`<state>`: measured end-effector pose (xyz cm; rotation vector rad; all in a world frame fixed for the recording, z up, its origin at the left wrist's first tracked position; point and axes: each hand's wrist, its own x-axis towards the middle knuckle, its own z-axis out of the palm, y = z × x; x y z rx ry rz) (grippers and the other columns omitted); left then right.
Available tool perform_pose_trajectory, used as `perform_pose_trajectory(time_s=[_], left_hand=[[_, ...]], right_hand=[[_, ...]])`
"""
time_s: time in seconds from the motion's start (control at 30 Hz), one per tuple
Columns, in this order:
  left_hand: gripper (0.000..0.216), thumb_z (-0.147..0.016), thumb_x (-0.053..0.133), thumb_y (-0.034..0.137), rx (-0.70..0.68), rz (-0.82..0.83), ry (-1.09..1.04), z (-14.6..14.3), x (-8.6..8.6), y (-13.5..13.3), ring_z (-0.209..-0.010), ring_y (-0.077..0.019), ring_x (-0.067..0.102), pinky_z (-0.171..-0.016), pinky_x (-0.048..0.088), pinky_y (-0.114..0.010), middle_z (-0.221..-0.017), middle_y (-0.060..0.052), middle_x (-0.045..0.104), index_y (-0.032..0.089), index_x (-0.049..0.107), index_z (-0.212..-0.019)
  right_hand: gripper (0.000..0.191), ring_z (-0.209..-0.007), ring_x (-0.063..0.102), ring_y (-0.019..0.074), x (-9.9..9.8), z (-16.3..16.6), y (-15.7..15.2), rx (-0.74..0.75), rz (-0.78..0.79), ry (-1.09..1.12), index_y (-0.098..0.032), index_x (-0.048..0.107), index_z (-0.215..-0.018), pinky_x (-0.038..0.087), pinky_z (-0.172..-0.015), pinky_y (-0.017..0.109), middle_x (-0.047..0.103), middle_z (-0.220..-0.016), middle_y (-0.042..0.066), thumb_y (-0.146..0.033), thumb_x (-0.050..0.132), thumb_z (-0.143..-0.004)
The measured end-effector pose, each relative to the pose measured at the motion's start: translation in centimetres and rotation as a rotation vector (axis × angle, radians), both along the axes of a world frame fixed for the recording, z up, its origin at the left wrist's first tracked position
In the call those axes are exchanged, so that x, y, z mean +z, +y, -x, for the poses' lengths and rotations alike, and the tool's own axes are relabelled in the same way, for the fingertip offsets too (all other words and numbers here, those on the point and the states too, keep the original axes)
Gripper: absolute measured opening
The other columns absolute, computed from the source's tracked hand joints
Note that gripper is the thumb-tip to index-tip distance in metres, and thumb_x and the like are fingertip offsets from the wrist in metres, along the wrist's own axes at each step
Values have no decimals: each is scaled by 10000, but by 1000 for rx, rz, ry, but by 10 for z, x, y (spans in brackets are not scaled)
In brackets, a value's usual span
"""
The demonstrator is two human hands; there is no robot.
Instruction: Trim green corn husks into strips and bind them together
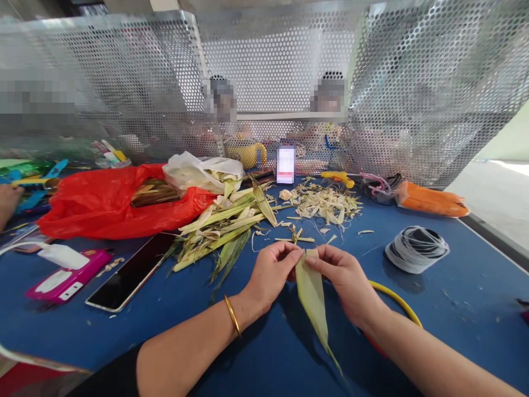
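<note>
Both hands pinch the top end of a pale green corn husk, whose pointed tip hangs down toward me over the blue table. My left hand, with a gold bangle at the wrist, grips the husk's left edge between thumb and fingers. On the opposite edge, the thumb and fingers of my right hand close on the husk beside a small squared piece at its top. Just beyond my fingertips lie short husk scraps. Part of a yellow and red ring-like object shows behind my right forearm.
Husk strips lie beside a red plastic bag. Left are a dark-screened phone and a magenta device. A scrap pile, lit phone, string spool and orange packet stand before a perforated metal screen.
</note>
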<state>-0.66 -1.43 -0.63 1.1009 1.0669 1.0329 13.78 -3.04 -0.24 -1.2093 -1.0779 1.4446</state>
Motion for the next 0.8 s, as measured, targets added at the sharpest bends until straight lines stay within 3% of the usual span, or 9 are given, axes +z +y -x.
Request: perform_pose_trajectory(time_s=[0.2, 0.43, 0.63, 0.8], left_hand=[[177, -765, 648, 319, 22, 20, -23, -1, -4, 1, -512, -81, 493, -480, 414, -181, -604, 23, 579, 144, 629, -745], [162, -765, 642, 310, 77, -1, -2, 0, -3, 2, -502, -79, 487, -464, 407, -177, -600, 29, 575, 149, 629, -755], [165, -757, 643, 313, 92, -1, -19, 0, -3, 3, -475, -78, 476, -449, 400, -184, -584, 31, 568, 150, 623, -746], [180, -761, 641, 331, 115, -21, 15, 1, -3, 3, -482, -82, 475, -453, 396, -190, -592, 30, 564, 151, 623, -757]], right_hand=[[314, -585, 473, 112, 1, 0, 0, -83, -139, -98, -174, 578, -636, 386, -580, 241, 562, -597, -35, -426, 765, -652], [317, -622, 523, 137, 2, 2, 0, 0, -58, -91, -167, 606, -696, 418, -610, 264, 627, -663, -2, -441, 757, -648], [314, -565, 461, 112, 3, 2, 0, -91, -183, -141, -174, 584, -613, 378, -548, 240, 552, -579, -33, -436, 757, -636], [303, -660, 558, 151, 3, 2, 0, 10, -111, -86, -171, 659, -754, 432, -631, 267, 664, -721, 12, -438, 760, -653]])
